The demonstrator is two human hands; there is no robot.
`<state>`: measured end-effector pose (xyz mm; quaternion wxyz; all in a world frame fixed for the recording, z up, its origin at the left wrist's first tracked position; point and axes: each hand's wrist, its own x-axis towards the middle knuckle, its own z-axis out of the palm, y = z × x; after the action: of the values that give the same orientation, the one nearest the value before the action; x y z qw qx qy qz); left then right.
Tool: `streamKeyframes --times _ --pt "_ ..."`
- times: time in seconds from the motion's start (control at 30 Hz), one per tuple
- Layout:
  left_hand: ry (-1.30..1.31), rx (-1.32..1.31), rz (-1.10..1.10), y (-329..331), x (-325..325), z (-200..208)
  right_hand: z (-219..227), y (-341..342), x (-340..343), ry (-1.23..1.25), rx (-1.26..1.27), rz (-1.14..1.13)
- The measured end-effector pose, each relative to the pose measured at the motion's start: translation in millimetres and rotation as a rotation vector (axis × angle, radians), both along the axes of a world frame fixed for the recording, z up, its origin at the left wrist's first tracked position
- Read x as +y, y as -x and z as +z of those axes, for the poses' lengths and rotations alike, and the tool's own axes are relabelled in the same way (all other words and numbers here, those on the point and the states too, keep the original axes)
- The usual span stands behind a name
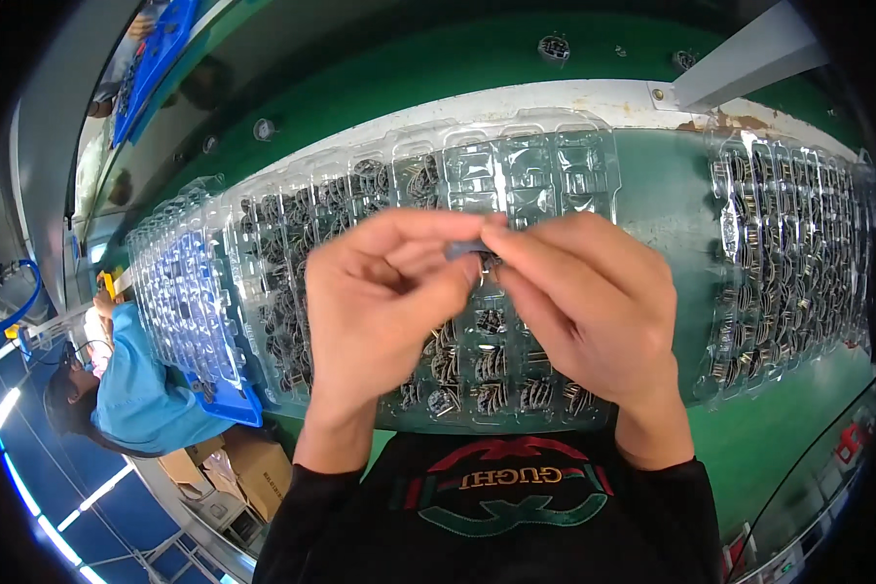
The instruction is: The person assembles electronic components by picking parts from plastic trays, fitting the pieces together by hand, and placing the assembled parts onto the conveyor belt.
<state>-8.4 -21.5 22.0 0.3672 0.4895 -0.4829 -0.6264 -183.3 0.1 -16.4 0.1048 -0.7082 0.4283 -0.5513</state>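
Observation:
My left hand [375, 302] and my right hand [594, 302] meet above a clear plastic tray [602, 146]. Pinched between their fingertips is a small dark grey part [467, 250] with a thin, pale metal bit below it. Fingers hide most of its shape, so its kind cannot be made out. Under and around my hands, many tray pockets hold small round dark parts with metal pins [492, 365]. Several pockets at the far right of this tray hold no parts.
Another clear tray [793, 263] full of pinned parts lies to the right. At left, a co-worker in a blue top [151, 380] sits by a further tray [180, 292] and a blue bin [234, 404]. Cardboard boxes [263, 477] stand below. A grey metal post [749, 58] rises at the far right.

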Motion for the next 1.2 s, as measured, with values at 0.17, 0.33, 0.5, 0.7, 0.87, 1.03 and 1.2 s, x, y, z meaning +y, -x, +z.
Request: streamKeyframes --times 0.17,0.33,0.5,0.7,0.87,1.03,1.2 --pt "0.199 -0.384 0.09 -22.1 -58.4 1.6 13.4 9.1 11.5 -0.429 0.388 0.418" --pt "0.409 -0.608 0.107 -43.6 -132.3 -21.9 22.2 -2.8 23.9 -0.443 0.572 0.487" --pt "0.432 -0.765 0.101 -53.5 -183.9 -63.5 17.2 -7.3 28.4 -0.452 0.596 0.544" --pt "0.539 -0.997 -0.056 -46.5 -184.9 -59.2 13.8 -3.4 26.9 -0.491 0.517 0.616" --pt "0.739 -1.241 0.119 -104.2 -191.0 -54.2 15.5 -10.0 25.3 -0.508 0.509 0.688" --pt "0.527 -1.178 -0.054 -127.3 -182.3 -56.9 12.4 -12.1 22.9 -0.499 0.483 0.705" --pt "0.552 -0.978 0.08 -107.6 -151.6 -41.4 16.3 -14.8 24.1 -0.593 0.37 0.708"
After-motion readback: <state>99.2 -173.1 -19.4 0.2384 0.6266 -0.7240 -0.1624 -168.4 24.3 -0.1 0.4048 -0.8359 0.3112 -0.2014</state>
